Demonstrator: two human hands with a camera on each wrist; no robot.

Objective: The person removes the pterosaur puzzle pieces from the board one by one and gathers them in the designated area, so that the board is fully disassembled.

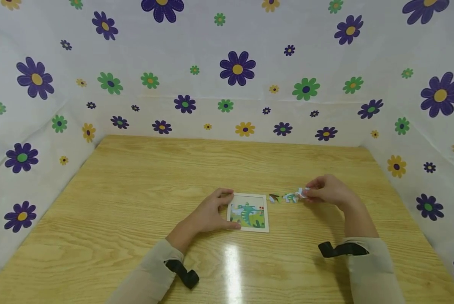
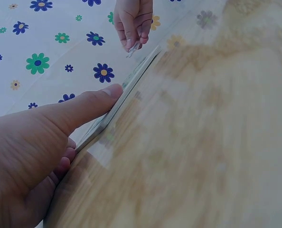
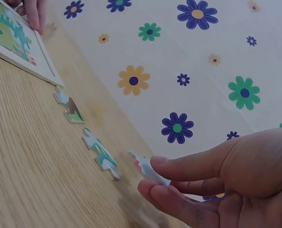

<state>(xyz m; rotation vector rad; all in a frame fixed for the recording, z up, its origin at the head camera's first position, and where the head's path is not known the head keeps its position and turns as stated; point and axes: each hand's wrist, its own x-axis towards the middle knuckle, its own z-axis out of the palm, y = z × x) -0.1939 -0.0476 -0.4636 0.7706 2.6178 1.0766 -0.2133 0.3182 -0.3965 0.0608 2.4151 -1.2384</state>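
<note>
A square jigsaw puzzle board (image 1: 267,214) with a pale frame and a green dinosaur picture lies on the table. My left hand (image 1: 213,213) holds its left side, thumb at the near edge and fingers at the far corner. In the left wrist view, the thumb (image 2: 96,102) lies on the board's rim. To the right of the board, my right hand (image 1: 331,192) pinches a light-blue puzzle piece (image 3: 150,170) with a bit of red, just above the table. Two loose pieces, one brown and green (image 3: 70,108), one green and white (image 3: 101,153), lie between board and right hand.
The wooden table (image 1: 166,169) has bare surface around the board. A white flowered cloth (image 1: 196,50) stands behind it and along both sides. Black straps (image 1: 342,249) hang loose at both sleeves.
</note>
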